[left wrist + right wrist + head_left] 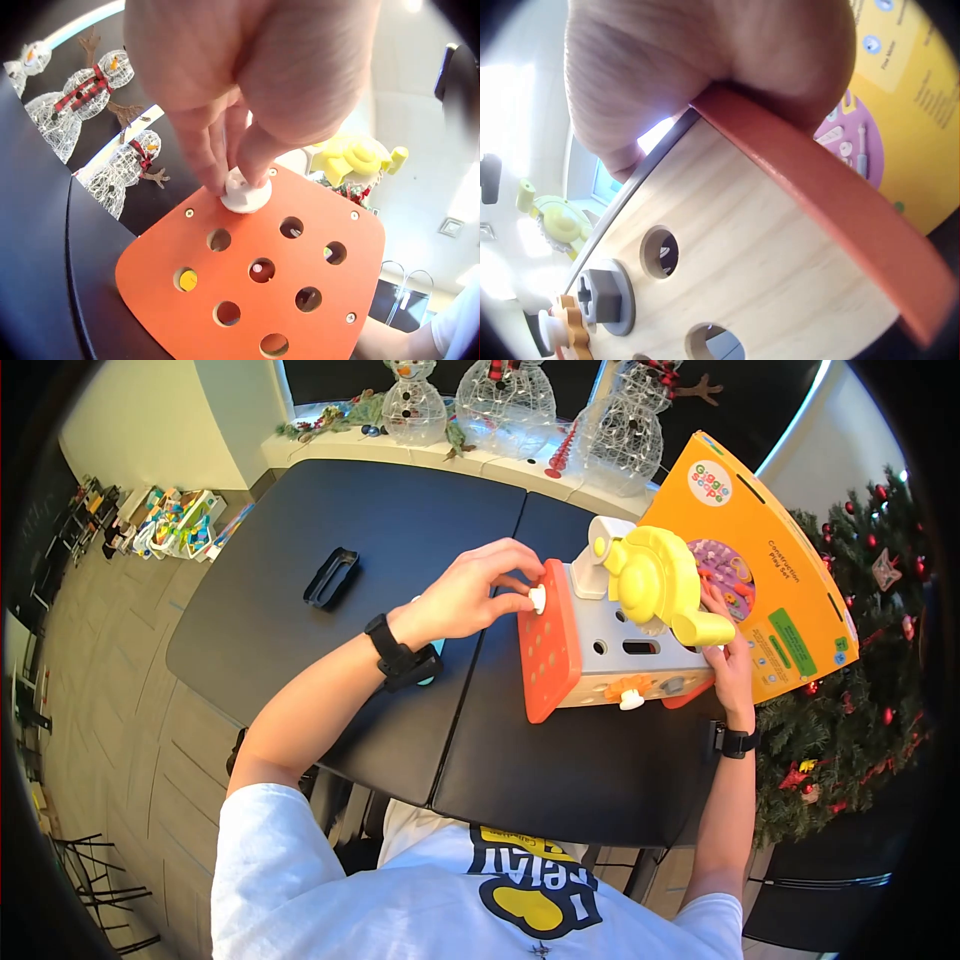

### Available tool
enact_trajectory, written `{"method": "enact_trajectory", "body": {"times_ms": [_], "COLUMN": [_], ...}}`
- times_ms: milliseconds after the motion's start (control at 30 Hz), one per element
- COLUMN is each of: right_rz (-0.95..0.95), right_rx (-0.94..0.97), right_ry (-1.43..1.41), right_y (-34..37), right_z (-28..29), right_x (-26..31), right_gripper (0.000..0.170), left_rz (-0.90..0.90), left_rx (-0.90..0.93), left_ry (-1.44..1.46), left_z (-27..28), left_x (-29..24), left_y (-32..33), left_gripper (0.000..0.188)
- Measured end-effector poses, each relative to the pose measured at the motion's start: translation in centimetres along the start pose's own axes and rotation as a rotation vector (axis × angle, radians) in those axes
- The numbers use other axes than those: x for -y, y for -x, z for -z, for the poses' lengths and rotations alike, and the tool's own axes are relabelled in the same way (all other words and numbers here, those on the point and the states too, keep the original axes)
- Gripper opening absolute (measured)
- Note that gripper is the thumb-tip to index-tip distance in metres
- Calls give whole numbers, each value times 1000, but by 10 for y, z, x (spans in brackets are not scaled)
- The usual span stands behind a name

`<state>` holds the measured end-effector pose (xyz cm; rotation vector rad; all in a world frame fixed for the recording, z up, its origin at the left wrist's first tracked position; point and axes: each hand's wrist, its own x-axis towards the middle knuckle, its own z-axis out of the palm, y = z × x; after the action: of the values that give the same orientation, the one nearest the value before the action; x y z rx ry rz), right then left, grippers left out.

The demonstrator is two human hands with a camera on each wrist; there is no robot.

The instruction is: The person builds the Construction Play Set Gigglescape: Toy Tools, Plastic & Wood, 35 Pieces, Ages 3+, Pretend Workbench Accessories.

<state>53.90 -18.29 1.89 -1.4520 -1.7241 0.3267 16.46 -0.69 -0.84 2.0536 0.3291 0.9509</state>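
Note:
A toy workbench box with orange-red end panels (pixel 550 660), a grey top and wooden sides stands on the black table. My left hand (pixel 468 592) pinches a white toy screw (pixel 246 196) between thumb and fingers at a hole near the edge of the left end panel. At the opposite end, my right hand (pixel 732 670) holds the box by its orange-red panel (pixel 780 169). A yellow toy saw-like piece (pixel 655 580) sits on a white post on top. On the front side are an orange gear (pixel 571 326) with a white screw and a grey bolt (pixel 604 295).
An orange product box (pixel 790 580) stands behind the right hand, beside a decorated Christmas tree (pixel 850 740). A black oblong ring-shaped piece (pixel 332 578) lies on the table (pixel 260 510). Lit snowman figures (pixel 505 405) line the ledge behind. A teal item lies partly hidden under the left wrist.

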Motion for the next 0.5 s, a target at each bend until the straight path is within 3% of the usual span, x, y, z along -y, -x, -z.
{"method": "enact_trajectory", "body": {"times_ms": [100, 200, 300, 333, 400, 500], "right_rz": [1, -10, -76, -162, -335, -623], "right_rx": [49, -73, -6, 73, 229, 376], "right_ry": [34, -176, -446, -495, -592, -304], "right_y": [0, 11, 37, 50, 72, 73], "right_z": [5, -1, -3, -2, 1, -3], "right_x": [-2, 4, -8, -20, -44, -35], "right_gripper": [56, 72, 88, 86, 81, 65], "left_rz": [59, 3, -284, -274, -237, -183], "left_rx": [-10, 10, 117, 204, 218, 255], "left_ry": [-157, -194, -493, -484, -465, -480], "left_z": [-1, 2, 6, 6, -1, -14], "left_x": [-4, -5, -26, -22, -24, -25], "left_y": [-2, 1, 6, 8, 14, 17], "left_gripper": [43, 59, 77, 101, 111, 128]}}
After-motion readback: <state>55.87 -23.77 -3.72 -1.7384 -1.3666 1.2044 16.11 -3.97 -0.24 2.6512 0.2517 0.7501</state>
